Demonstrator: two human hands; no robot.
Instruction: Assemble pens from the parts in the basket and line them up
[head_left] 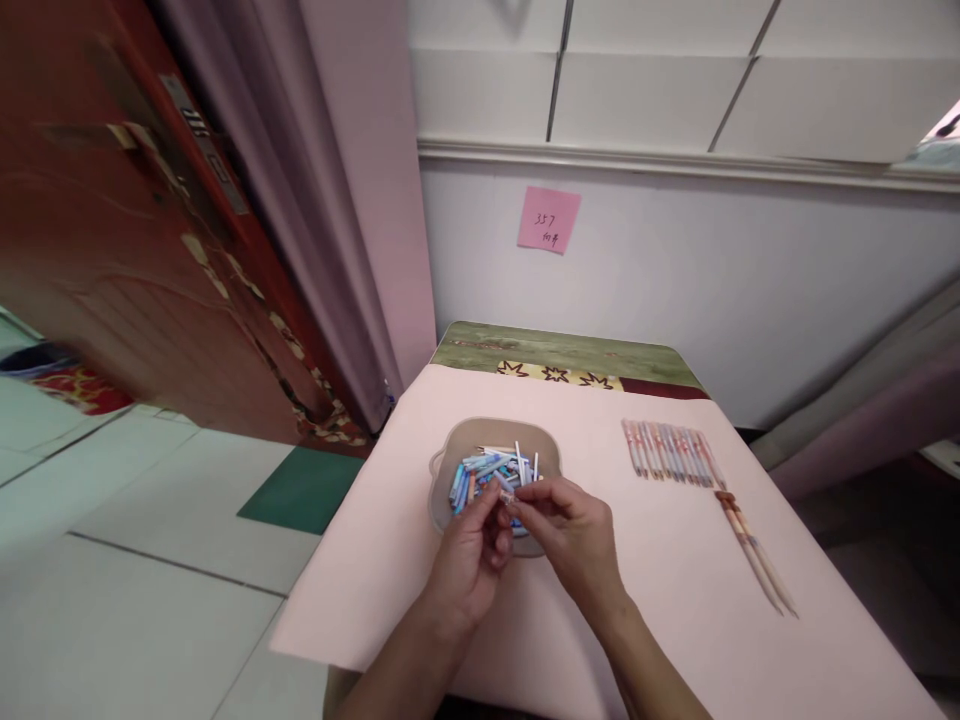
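Both hands are in a tight pinch, fingertips nearly meeting: the left hand point(469, 552) and right hand point(577, 530) share a small clear piece point(507, 497) between thumbs and fingers. Can't really tell which way it points, or its long axis, since the fingers cover most of it and it's tiny here. My guess is it's mid-handling, like fitting or working a part, so the next move calls for keeping both pinches steady and lined up.

Right behind and under the grip is a grayish bin point(517, 428) full of blue, white and orange pen parts point(487, 468), lying every which way. Well off to the right of the grip, clear pens point(667, 453) sit side by side, long axes running away from the person, dark ends nearer. Just nearer than those, two pale sticks point(756, 555) slant, tapered ends toward the near right.
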